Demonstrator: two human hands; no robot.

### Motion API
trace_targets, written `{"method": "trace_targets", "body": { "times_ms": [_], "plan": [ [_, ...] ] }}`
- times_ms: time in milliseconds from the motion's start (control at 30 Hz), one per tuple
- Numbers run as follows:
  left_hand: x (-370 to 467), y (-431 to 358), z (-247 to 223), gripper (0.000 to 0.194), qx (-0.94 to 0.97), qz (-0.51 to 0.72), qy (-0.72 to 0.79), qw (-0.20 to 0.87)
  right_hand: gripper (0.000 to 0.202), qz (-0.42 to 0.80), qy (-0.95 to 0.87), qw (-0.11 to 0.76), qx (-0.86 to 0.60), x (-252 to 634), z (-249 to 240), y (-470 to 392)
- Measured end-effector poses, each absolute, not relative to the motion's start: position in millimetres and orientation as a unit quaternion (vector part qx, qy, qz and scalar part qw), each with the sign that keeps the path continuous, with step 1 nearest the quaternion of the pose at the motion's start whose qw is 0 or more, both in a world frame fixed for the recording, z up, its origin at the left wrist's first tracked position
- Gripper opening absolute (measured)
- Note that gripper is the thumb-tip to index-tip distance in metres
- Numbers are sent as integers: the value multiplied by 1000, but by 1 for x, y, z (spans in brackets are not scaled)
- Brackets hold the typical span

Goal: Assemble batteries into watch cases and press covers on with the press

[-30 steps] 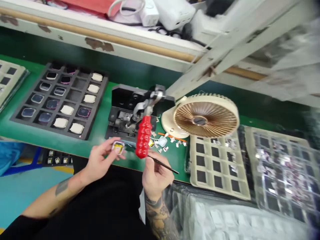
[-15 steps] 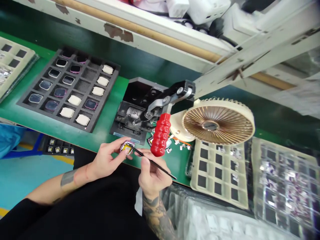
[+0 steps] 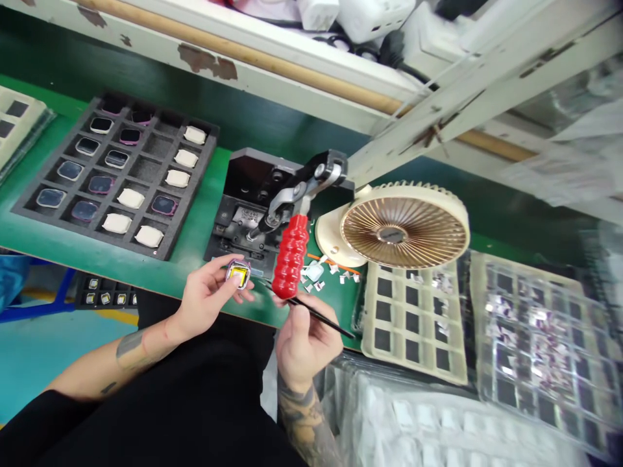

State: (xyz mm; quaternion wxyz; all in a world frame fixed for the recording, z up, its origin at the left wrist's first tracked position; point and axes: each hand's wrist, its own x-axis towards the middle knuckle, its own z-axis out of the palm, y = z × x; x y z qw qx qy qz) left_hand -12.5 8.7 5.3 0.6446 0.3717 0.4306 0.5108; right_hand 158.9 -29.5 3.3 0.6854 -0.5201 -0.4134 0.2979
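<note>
A small purple-rimmed watch case (image 3: 238, 274) with a yellow and white inside is pinched between the thumb and fingers of my left hand (image 3: 207, 295). My right hand (image 3: 306, 334) is closed round thin black tweezers (image 3: 325, 319); their tip points up and left, a little apart from the case. Behind my hands stands a black clamp press (image 3: 248, 224). Its red handle (image 3: 291, 256) hangs just above the right fingers and hides part of the tweezers.
A grey foam tray (image 3: 170, 243) with watch faces and cream pieces lies at the left. A cream fan (image 3: 403, 224) stands right of the press, near small scattered parts. Compartment trays (image 3: 423, 370) sit further right. A white shelf beam (image 3: 292, 94) crosses above.
The tweezers have drawn back from the case, to the right, with my right hand. My left hand now shows the case's inside more openly. The whole view has shifted slightly.
</note>
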Motion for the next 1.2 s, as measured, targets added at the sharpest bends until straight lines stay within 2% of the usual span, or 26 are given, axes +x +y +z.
{"method": "trace_targets", "body": {
  "times_ms": [233,367,433,500,600,667,833,967,1100,1200],
  "plan": [
    [-4,9,-1,55,304,492,393,715,9,405,-385,656,-507,156,-13,-21],
    [-6,13,-13,49,232,479,444,720,8,419,-431,663,-445,190,7,-27],
    [-12,13,-18,49,272,480,470,689,9,374,-472,666,-440,227,27,-26],
    [-19,13,-22,50,347,472,467,663,11,290,-529,627,-492,265,48,-18],
    [-25,12,-26,44,438,435,451,645,12,146,-623,459,-616,294,70,17],
    [-25,11,-27,41,466,413,452,639,13,90,-664,409,-620,287,75,56],
    [-26,8,-32,47,504,375,460,628,18,-4,-610,552,-568,243,63,123],
    [-32,7,-33,54,515,351,476,621,20,-20,-575,549,-606,245,38,70],
    [-29,10,-33,39,547,310,455,631,28,-23,-565,500,-657,256,3,-12],
    [-18,15,-32,33,585,284,417,635,28,-8,-545,409,-731,254,-21,-44]
  ]
}}
